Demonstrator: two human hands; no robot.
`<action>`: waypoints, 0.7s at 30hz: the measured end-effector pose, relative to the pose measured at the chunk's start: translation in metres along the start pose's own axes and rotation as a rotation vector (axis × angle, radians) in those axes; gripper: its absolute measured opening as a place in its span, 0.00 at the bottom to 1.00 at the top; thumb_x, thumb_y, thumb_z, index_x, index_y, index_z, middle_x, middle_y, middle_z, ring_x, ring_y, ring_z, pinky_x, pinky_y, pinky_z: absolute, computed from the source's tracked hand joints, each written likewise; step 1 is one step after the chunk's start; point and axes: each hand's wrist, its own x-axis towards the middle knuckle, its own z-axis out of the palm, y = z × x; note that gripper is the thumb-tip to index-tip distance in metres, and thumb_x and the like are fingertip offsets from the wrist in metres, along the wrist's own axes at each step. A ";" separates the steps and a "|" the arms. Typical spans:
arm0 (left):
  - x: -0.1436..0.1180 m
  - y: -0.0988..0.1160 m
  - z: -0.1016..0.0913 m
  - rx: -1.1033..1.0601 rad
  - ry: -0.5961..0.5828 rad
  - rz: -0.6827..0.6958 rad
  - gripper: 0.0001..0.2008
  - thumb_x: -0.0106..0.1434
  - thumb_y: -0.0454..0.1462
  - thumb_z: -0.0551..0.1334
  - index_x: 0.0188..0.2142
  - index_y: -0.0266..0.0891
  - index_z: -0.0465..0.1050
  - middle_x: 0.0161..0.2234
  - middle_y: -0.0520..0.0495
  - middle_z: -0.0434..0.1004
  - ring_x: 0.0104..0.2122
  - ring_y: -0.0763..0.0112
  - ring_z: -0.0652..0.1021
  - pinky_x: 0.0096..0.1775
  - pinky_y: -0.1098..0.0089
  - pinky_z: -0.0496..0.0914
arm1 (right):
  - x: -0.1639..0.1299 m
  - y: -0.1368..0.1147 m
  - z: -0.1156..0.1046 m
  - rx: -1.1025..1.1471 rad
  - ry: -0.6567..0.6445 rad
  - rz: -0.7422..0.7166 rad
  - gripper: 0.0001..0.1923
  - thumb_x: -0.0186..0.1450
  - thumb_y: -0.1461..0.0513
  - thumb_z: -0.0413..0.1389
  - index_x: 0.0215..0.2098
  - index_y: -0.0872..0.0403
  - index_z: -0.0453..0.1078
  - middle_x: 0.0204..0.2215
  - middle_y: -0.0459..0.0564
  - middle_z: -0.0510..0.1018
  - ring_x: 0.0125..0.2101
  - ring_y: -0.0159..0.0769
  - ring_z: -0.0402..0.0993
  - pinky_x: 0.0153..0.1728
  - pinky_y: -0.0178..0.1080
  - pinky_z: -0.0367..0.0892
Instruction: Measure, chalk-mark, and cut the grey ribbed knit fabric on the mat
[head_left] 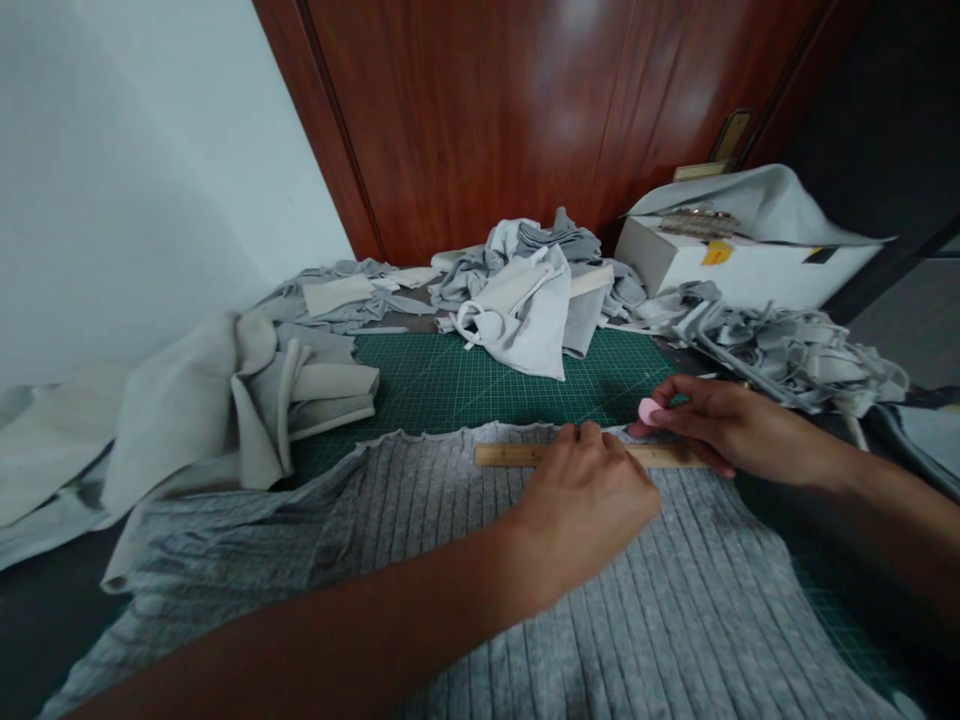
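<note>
Grey ribbed knit fabric lies spread over the near part of the green cutting mat, its far edge slightly wavy. A wooden ruler rests along that edge. My left hand presses down on the middle of the ruler with bent fingers held together, hiding part of it. Near the ruler's right end, my right hand pinches a small pink piece of tailor's chalk between thumb and fingers, right at the fabric's far edge.
Behind the fabric the green cutting mat shows. Grey and white cloth scraps pile up at the back. Folded pale fabric sits at left. At right are a heap of cut strips and a white box, before a wooden door.
</note>
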 end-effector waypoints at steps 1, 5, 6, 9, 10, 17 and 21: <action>0.001 -0.002 0.001 -0.001 -0.002 0.018 0.10 0.71 0.27 0.58 0.41 0.30 0.80 0.34 0.38 0.78 0.38 0.58 0.79 0.37 0.61 0.71 | 0.001 -0.001 -0.001 0.011 -0.009 0.038 0.24 0.72 0.39 0.55 0.39 0.50 0.69 0.15 0.41 0.70 0.11 0.29 0.58 0.14 0.36 0.53; 0.006 -0.008 0.002 0.013 0.001 0.076 0.10 0.71 0.27 0.60 0.36 0.32 0.80 0.33 0.38 0.79 0.40 0.56 0.79 0.37 0.61 0.70 | 0.005 -0.004 -0.003 0.038 -0.034 0.142 0.27 0.66 0.36 0.62 0.37 0.51 0.71 0.13 0.39 0.68 0.12 0.30 0.60 0.14 0.35 0.52; 0.006 -0.010 0.003 0.015 0.003 0.084 0.09 0.71 0.28 0.60 0.36 0.32 0.80 0.34 0.39 0.79 0.40 0.55 0.79 0.38 0.60 0.70 | 0.006 -0.005 -0.003 0.024 -0.035 0.140 0.28 0.65 0.36 0.62 0.37 0.51 0.71 0.14 0.40 0.70 0.12 0.30 0.60 0.14 0.36 0.53; 0.005 -0.013 0.005 0.015 0.026 0.085 0.08 0.71 0.28 0.61 0.39 0.31 0.80 0.35 0.39 0.79 0.42 0.54 0.78 0.39 0.60 0.70 | 0.008 -0.011 -0.004 -0.032 -0.056 0.131 0.28 0.65 0.36 0.62 0.37 0.52 0.73 0.18 0.45 0.77 0.12 0.30 0.62 0.15 0.36 0.55; 0.004 -0.014 0.005 0.015 0.033 0.079 0.08 0.71 0.28 0.61 0.39 0.31 0.80 0.36 0.39 0.79 0.43 0.54 0.78 0.39 0.59 0.70 | 0.009 -0.013 -0.005 -0.047 -0.062 0.129 0.27 0.66 0.36 0.62 0.37 0.51 0.74 0.20 0.46 0.78 0.12 0.30 0.62 0.15 0.36 0.55; -0.006 -0.017 -0.003 -0.007 -0.051 0.045 0.09 0.72 0.27 0.58 0.42 0.31 0.79 0.38 0.38 0.77 0.42 0.54 0.79 0.34 0.62 0.70 | 0.020 -0.026 -0.008 -0.048 -0.107 0.160 0.28 0.64 0.36 0.63 0.34 0.51 0.72 0.15 0.43 0.75 0.13 0.32 0.66 0.15 0.35 0.58; -0.010 -0.019 -0.005 0.029 -0.094 0.015 0.10 0.72 0.27 0.57 0.43 0.31 0.78 0.39 0.39 0.76 0.41 0.56 0.80 0.36 0.62 0.72 | 0.028 -0.028 -0.008 0.058 -0.114 0.167 0.28 0.61 0.37 0.67 0.34 0.51 0.67 0.32 0.53 0.87 0.19 0.34 0.77 0.19 0.36 0.69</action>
